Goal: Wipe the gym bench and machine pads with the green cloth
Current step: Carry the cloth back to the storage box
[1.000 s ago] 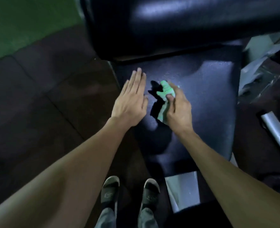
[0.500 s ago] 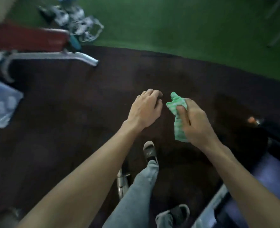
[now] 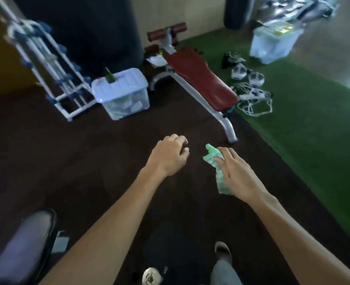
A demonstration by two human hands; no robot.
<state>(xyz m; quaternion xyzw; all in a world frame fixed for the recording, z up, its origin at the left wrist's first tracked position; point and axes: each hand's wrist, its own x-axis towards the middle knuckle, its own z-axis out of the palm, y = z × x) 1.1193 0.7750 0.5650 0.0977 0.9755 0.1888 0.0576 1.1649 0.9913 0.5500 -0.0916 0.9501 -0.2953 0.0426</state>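
Observation:
My right hand (image 3: 236, 173) holds the crumpled green cloth (image 3: 216, 165) in the air over the dark floor, with the cloth hanging below the palm. My left hand (image 3: 170, 156) floats beside it, fingers loosely curled and holding nothing. A red-padded gym bench (image 3: 200, 79) on a white frame stands ahead on the floor, well beyond both hands. A dark pad (image 3: 22, 243) shows at the bottom left corner, behind my left arm.
A clear plastic box (image 3: 121, 93) with a pale lid sits left of the red bench, beside a white rack (image 3: 51, 64). Another plastic box (image 3: 272, 44) stands at the far right. White cords and gear (image 3: 250, 87) lie on the green turf (image 3: 313, 124). My feet are at the bottom.
I have turned away from the black bench pad where the cloth rested; the view now faces the red bench. Both hands lifted into the air, my left hand curling from flat.

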